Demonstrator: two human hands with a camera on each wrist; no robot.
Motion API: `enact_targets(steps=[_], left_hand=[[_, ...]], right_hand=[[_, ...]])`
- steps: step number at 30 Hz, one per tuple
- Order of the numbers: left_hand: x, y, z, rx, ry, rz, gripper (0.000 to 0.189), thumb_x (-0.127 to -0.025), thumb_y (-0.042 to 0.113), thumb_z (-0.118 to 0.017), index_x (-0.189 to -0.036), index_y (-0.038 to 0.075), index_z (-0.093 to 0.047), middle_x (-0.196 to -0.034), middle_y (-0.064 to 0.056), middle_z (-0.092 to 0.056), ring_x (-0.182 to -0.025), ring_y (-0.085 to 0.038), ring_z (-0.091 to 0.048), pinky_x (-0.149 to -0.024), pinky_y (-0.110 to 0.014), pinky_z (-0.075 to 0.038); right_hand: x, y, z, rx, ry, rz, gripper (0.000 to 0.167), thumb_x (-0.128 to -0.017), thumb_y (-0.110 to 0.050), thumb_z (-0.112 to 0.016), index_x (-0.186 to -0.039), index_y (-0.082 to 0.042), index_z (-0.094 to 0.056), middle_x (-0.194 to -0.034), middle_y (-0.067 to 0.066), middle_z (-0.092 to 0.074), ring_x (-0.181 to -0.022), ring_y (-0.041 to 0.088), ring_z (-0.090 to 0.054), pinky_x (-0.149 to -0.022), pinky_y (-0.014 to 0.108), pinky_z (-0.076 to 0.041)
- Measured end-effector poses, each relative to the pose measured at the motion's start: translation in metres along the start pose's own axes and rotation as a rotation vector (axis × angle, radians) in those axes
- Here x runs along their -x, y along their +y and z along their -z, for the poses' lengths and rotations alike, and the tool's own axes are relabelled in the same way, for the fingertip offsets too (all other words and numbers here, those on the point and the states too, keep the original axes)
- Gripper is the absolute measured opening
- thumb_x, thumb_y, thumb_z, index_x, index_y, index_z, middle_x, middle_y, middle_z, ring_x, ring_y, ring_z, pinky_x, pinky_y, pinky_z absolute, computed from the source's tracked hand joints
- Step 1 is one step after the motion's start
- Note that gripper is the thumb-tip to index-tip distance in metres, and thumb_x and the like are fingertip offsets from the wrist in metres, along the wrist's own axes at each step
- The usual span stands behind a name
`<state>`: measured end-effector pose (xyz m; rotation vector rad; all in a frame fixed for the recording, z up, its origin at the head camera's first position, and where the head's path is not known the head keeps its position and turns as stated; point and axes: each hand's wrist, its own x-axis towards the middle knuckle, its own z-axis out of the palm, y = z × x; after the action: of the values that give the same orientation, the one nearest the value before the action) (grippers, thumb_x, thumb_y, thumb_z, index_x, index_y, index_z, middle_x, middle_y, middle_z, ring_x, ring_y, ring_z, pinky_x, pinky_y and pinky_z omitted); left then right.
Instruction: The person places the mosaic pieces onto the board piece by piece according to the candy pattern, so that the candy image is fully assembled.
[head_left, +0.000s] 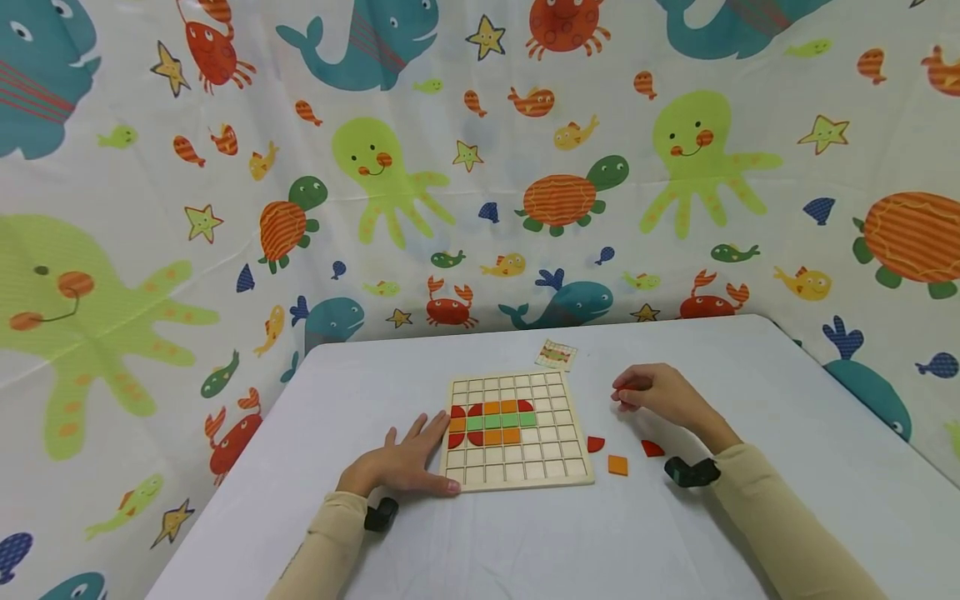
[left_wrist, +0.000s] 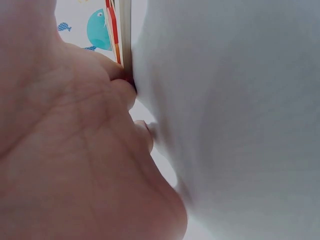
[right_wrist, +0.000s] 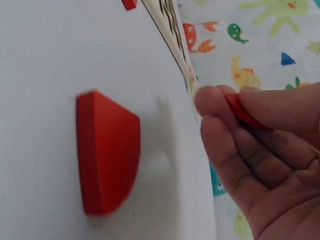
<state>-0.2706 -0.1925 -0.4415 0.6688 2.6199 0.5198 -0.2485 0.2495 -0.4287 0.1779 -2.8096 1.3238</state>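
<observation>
A wooden grid board (head_left: 525, 475) lies on the table. Red rounded, orange square and green square tiles (head_left: 501, 421) fill part of its left and middle cells. My left hand (head_left: 405, 460) rests at the board's left side with fingers spread, the fingertips and thumb touching its edge. Right of the board, my right hand (head_left: 663, 398) is raised a little over the table. Between its thumb and fingers it pinches a red tile (right_wrist: 244, 112), mostly covered by the fingers. Near that hand lie a red quarter-round tile (right_wrist: 111, 155), another red tile (head_left: 596, 444) and an orange square tile (head_left: 618, 465).
Behind the board lies a small pattern card (head_left: 557, 354) with a printed grid picture. A white cloth covers the table (head_left: 525, 550). A curtain (head_left: 480, 225) printed with sea animals hangs behind and around it.
</observation>
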Motion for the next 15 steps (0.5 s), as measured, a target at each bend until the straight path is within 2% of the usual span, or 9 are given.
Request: enact_targets(steps=[4, 9, 15], left_hand=[[0.000, 0.000, 0.000, 0.007, -0.001, -0.011, 0.125, -0.081, 0.066, -0.084, -0.172, 0.010, -0.019, -0.179, -0.012, -0.014, -0.163, -0.041, -0.002, -0.122, -0.074, 0.006], [-0.002, -0.002, -0.002, 0.002, -0.001, -0.003, 0.124, -0.082, 0.064, -0.084, -0.173, 0.011, -0.019, -0.179, -0.010, -0.014, -0.164, -0.039, -0.002, -0.122, -0.074, 0.005], [0.000, 0.000, -0.001, -0.016, 0.000, -0.002, 0.122, -0.083, 0.061, -0.084, -0.173, 0.012, -0.018, -0.179, -0.010, -0.014, -0.163, -0.040, -0.003, -0.122, -0.075, 0.003]], right_hand=[[-0.003, -0.001, -0.007, -0.050, 0.057, 0.046, 0.021, -0.103, -0.005, -0.071, -0.120, 0.007, -0.073, -0.101, 0.013, -0.078, -0.087, 0.025, -0.075, -0.089, 0.035, -0.062], [-0.005, -0.007, -0.016, -0.130, 0.107, 0.060, 0.024, -0.103, -0.004, -0.071, -0.123, 0.009, -0.072, -0.103, 0.019, -0.077, -0.085, 0.025, -0.076, -0.082, 0.022, -0.060], [-0.005, -0.019, -0.028, -0.218, 0.123, 0.062, 0.026, -0.102, -0.006, -0.073, -0.123, 0.009, -0.071, -0.100, 0.014, -0.077, -0.083, 0.026, -0.074, -0.078, 0.023, -0.059]])
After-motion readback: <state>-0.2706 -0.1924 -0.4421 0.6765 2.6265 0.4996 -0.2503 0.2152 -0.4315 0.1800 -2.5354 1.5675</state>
